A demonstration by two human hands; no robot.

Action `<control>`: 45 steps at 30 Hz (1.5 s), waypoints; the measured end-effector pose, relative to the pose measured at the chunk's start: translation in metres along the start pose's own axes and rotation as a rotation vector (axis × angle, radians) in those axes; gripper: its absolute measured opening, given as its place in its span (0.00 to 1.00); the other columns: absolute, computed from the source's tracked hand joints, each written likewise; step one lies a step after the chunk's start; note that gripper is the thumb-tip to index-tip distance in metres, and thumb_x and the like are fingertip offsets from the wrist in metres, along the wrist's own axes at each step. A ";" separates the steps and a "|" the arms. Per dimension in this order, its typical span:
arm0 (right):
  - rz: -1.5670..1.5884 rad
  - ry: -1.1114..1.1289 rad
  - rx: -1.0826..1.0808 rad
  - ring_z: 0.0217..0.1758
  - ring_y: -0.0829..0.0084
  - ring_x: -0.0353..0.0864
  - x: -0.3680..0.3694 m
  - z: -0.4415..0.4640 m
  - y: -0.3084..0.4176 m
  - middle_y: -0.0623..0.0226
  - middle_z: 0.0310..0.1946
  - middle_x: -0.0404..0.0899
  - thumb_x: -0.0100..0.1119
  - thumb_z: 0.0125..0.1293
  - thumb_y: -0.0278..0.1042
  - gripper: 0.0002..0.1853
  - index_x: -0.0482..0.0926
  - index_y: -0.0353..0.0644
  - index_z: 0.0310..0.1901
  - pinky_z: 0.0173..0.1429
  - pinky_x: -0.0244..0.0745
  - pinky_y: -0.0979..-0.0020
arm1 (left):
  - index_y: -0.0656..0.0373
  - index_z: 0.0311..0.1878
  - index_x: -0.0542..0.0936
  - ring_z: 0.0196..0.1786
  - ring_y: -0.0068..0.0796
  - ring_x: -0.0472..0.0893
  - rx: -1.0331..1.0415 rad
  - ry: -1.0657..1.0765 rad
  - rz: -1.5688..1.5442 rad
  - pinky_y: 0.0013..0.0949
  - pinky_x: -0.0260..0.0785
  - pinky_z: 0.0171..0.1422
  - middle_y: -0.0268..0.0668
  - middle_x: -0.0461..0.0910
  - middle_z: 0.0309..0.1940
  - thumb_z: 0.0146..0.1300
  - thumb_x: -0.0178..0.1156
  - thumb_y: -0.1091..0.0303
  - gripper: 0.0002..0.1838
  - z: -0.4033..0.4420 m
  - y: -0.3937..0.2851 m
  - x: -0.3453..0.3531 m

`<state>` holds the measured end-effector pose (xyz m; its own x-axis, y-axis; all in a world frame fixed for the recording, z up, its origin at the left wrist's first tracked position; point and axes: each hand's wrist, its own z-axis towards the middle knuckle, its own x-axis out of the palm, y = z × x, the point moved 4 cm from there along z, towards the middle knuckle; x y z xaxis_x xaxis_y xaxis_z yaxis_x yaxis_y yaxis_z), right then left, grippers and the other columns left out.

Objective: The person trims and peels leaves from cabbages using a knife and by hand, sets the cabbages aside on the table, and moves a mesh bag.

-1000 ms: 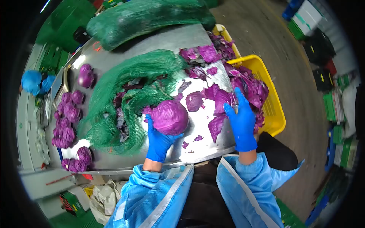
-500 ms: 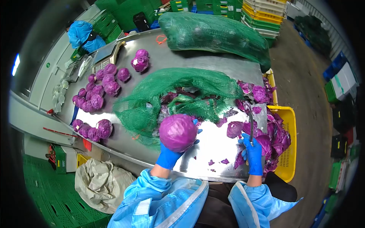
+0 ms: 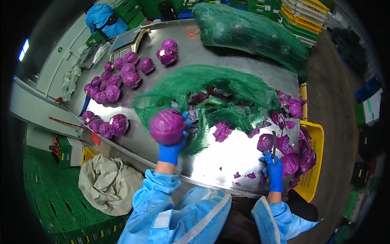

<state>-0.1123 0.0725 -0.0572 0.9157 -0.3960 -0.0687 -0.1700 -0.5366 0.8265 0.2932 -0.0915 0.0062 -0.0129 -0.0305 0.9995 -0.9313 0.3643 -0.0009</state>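
My left hand, in a blue glove, grips a round red cabbage from below and its right side, above the steel table. My right hand, also gloved in blue, is closed around a knife with its dark blade pointing away from me. Just beyond the knife hand lie loose red cabbage leaves and a small rounded cabbage piece. A green mesh bag lies open in the middle of the table, with dark leaves in its mouth.
Several cabbages sit in groups at the left, near a scale. A full green mesh sack lies at the back. A yellow basket stands at the right edge. Another person in blue is at the far left.
My left hand has carried the cabbage leftward, away from the middle of the table. A purple leaf now shows beside the mesh bag. My right hand still grips the knife; the view has shifted.
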 end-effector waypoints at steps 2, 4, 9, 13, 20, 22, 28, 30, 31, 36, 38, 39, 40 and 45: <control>-0.026 -0.002 0.014 0.14 0.83 0.70 0.002 0.002 -0.004 0.63 0.39 0.86 0.57 0.71 0.40 0.17 0.79 0.42 0.57 0.15 0.61 0.79 | 0.59 0.72 0.61 0.69 0.60 0.67 0.162 -0.102 0.004 0.53 0.77 0.58 0.48 0.62 0.72 0.70 0.43 0.40 0.38 0.011 -0.077 -0.010; -0.064 -0.025 0.025 0.13 0.83 0.70 0.005 0.000 -0.002 0.63 0.39 0.86 0.57 0.72 0.42 0.17 0.79 0.41 0.56 0.15 0.61 0.80 | 0.58 0.72 0.63 0.70 0.57 0.66 0.295 -0.184 -0.041 0.55 0.75 0.61 0.45 0.65 0.71 0.68 0.44 0.40 0.38 0.017 -0.154 -0.020; -0.050 -0.014 0.023 0.14 0.84 0.70 0.014 0.001 -0.003 0.63 0.38 0.86 0.56 0.72 0.42 0.17 0.79 0.41 0.56 0.16 0.61 0.80 | 0.51 0.73 0.63 0.74 0.58 0.60 0.941 -0.268 0.123 0.66 0.58 0.72 0.41 0.64 0.73 0.63 0.52 0.36 0.41 0.005 -0.251 -0.030; -0.024 -0.022 -0.004 0.15 0.85 0.68 0.024 -0.008 0.005 0.64 0.38 0.85 0.55 0.72 0.39 0.16 0.79 0.41 0.56 0.18 0.61 0.81 | 0.68 0.72 0.58 0.68 0.49 0.70 0.610 -0.776 1.244 0.52 0.66 0.69 0.53 0.66 0.69 0.67 0.57 0.40 0.45 -0.005 -0.231 -0.010; -0.026 0.073 -0.138 0.39 0.83 0.80 0.059 -0.029 0.020 0.68 0.38 0.85 0.61 0.69 0.35 0.16 0.80 0.41 0.57 0.39 0.74 0.80 | 0.71 0.71 0.60 0.70 0.50 0.66 0.809 -0.874 2.677 0.42 0.57 0.75 0.59 0.66 0.67 0.53 0.74 0.53 0.50 -0.021 -0.206 -0.024; -0.172 0.113 -0.213 0.33 0.86 0.77 0.079 -0.039 0.036 0.72 0.34 0.83 0.63 0.68 0.36 0.17 0.81 0.43 0.56 0.37 0.73 0.80 | 0.73 0.69 0.64 0.62 0.44 0.74 0.657 -0.990 2.762 0.40 0.64 0.69 0.58 0.74 0.58 0.54 0.73 0.61 0.44 -0.020 -0.215 -0.059; -0.111 0.303 -0.370 0.30 0.87 0.75 0.121 -0.067 0.096 0.72 0.36 0.81 0.67 0.64 0.30 0.27 0.74 0.43 0.65 0.34 0.71 0.80 | 0.66 0.67 0.69 0.37 0.19 0.79 0.419 -0.373 1.528 0.25 0.74 0.46 0.34 0.81 0.38 0.59 0.58 0.83 0.29 0.031 -0.078 0.048; -0.019 0.378 -0.584 0.34 0.86 0.75 0.140 -0.082 0.139 0.66 0.53 0.78 0.66 0.60 0.23 0.39 0.62 0.45 0.73 0.37 0.71 0.81 | 0.63 0.66 0.71 0.38 0.20 0.79 0.470 -0.075 1.595 0.24 0.74 0.46 0.34 0.82 0.39 0.60 0.55 0.86 0.28 0.038 0.011 0.118; 0.061 0.431 -0.609 0.40 0.85 0.75 0.145 -0.092 0.158 0.64 0.61 0.71 0.65 0.58 0.20 0.44 0.55 0.46 0.75 0.42 0.72 0.81 | 0.62 0.66 0.72 0.39 0.20 0.79 0.456 0.094 1.621 0.24 0.74 0.46 0.34 0.82 0.40 0.61 0.54 0.87 0.28 0.040 0.054 0.139; 0.131 0.283 -0.920 0.51 0.78 0.79 0.116 -0.091 0.197 0.64 0.58 0.76 0.65 0.56 0.18 0.38 0.64 0.41 0.70 0.55 0.76 0.74 | 0.67 0.66 0.71 0.52 0.32 0.81 0.482 0.637 1.712 0.32 0.72 0.59 0.45 0.79 0.57 0.57 0.64 0.81 0.31 0.021 0.187 0.193; 0.200 0.135 -0.878 0.45 0.76 0.82 0.064 -0.087 0.194 0.68 0.41 0.83 0.70 0.56 0.23 0.25 0.77 0.37 0.57 0.52 0.78 0.70 | 0.68 0.66 0.70 0.56 0.44 0.80 0.492 0.879 1.814 0.39 0.72 0.62 0.51 0.78 0.57 0.54 0.65 0.81 0.33 0.009 0.202 0.226; 0.320 0.022 -0.823 0.36 0.79 0.79 0.034 -0.088 0.196 0.70 0.35 0.81 0.67 0.59 0.25 0.21 0.78 0.37 0.55 0.42 0.75 0.73 | 0.66 0.64 0.74 0.57 0.51 0.79 0.511 0.942 1.703 0.44 0.70 0.61 0.49 0.77 0.60 0.54 0.65 0.77 0.31 0.003 0.202 0.225; 0.448 -0.096 -0.772 0.27 0.81 0.75 0.004 -0.090 0.197 0.72 0.30 0.79 0.64 0.62 0.27 0.17 0.78 0.38 0.52 0.33 0.72 0.77 | 0.68 0.62 0.75 0.57 0.52 0.79 0.592 0.984 1.740 0.45 0.70 0.61 0.50 0.78 0.58 0.55 0.63 0.77 0.27 -0.002 0.197 0.222; 0.852 -0.610 -0.711 0.15 0.82 0.65 -0.121 -0.102 0.165 0.76 0.18 0.68 0.59 0.66 0.29 0.04 0.76 0.47 0.42 0.19 0.62 0.78 | 0.65 0.72 0.63 0.70 0.46 0.69 0.760 0.216 1.739 0.43 0.59 0.73 0.50 0.69 0.68 0.52 0.63 0.80 0.40 0.034 0.140 0.120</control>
<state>-0.2138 0.1081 0.1447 0.2644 -0.7978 0.5419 -0.2150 0.4990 0.8395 0.1494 -0.0756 0.1247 -0.9908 -0.0119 -0.1348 0.1177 -0.5680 -0.8146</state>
